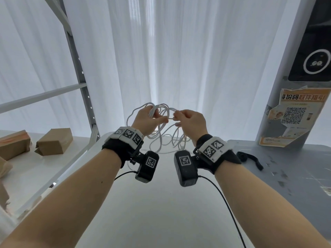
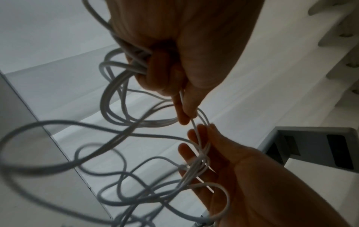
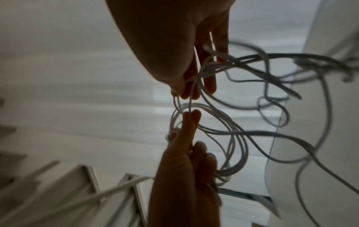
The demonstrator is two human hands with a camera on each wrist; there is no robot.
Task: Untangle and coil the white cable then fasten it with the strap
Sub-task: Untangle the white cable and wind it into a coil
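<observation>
The white cable (image 1: 161, 136) is a loose tangle held up over the white table (image 1: 161, 203), its lower loops hanging down to the tabletop. My left hand (image 1: 157, 117) grips a bundle of loops in its curled fingers and pinches one strand between thumb and forefinger. My right hand (image 1: 179, 119) is close beside it and pinches the same short strand. In the left wrist view the cable (image 2: 108, 95) runs from my left hand (image 2: 182, 113) across the fingers of my right hand (image 2: 196, 138). The black strap (image 1: 250, 159) lies on the grey table to the right.
Brown cardboard parcels (image 1: 53, 141) lie on a white surface at the left, beside a grey metal rack upright (image 1: 78, 68). A grey pillar with an orange poster (image 1: 293, 119) stands at the right on the grey table (image 1: 286, 176). White curtains hang behind.
</observation>
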